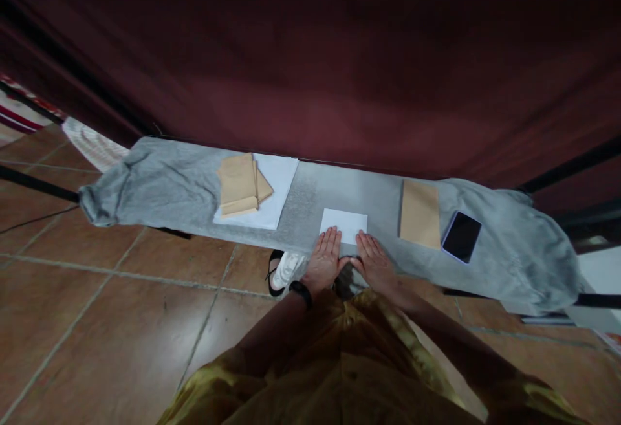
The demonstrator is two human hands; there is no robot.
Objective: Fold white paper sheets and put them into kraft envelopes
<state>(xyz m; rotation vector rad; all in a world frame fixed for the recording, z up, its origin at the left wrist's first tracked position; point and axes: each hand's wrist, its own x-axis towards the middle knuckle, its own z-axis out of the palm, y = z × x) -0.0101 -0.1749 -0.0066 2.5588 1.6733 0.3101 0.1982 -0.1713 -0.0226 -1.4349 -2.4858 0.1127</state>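
Note:
A small white sheet of paper [345, 219], perhaps folded, lies on the grey cloth in front of me. My left hand [326, 258] rests flat on its near left part, fingers stretched out. On the near right corner lies my right hand [374, 260], also flat with fingers extended. The two thumbs meet or nearly meet at the paper's near edge. Neither hand grips anything. To the right is a brown envelope or paper piece [420, 213]. Further left, several brown envelopes [239, 182] are piled on a stack of white paper [279, 195].
A grey cloth [369, 189] covers the long narrow bench, with wrinkled ends. A phone [462, 237] in a purple case lies right of the brown piece. Dark red fabric [310, 114] rises behind the bench. Black bars [39, 184] stand at both sides, above a tiled floor [97, 308].

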